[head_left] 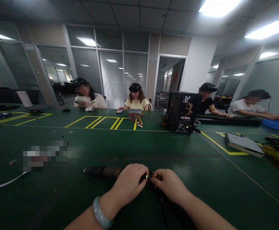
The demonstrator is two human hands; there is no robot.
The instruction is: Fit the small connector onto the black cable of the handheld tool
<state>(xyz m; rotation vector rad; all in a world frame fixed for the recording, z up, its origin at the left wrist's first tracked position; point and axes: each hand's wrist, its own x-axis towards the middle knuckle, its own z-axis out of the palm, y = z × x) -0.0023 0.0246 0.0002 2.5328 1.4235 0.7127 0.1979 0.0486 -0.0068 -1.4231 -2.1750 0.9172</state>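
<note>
Both hands work at the near middle of the counter point(91, 204), brought close together over one small joint. The dark tool point(109, 172) lies there lengthwise, its slim metal tip pointing left and its right end covered by the left hand point(132, 179).

Left fingers: closed, curled over the tool's right end, thumb and forefinger nearly meeting beside a small brass-coloured part point(147, 176). Right hand point(169, 185): thumb and forefinger drawn into a tight pinch on a dark cord end point(150, 176), just right of that part. A dark cord point(161, 200) seems to hang from this pinch toward the near edge. Whether the brass-coloured part is seated or bare cannot be told; the fingers hide most of it.

Step in hand, as judged: close fingertip work at the connection between tool and cord. The next move calls for a steady left grip and small, straight motion from the right, with the two pieces in line; a skewed push could strain the joint.

Surroundings: black computer case point(184, 111) far right of centre, power supply point(135, 112) with coloured wires at far centre, flat silver box point(243, 144) to the right.
</note>
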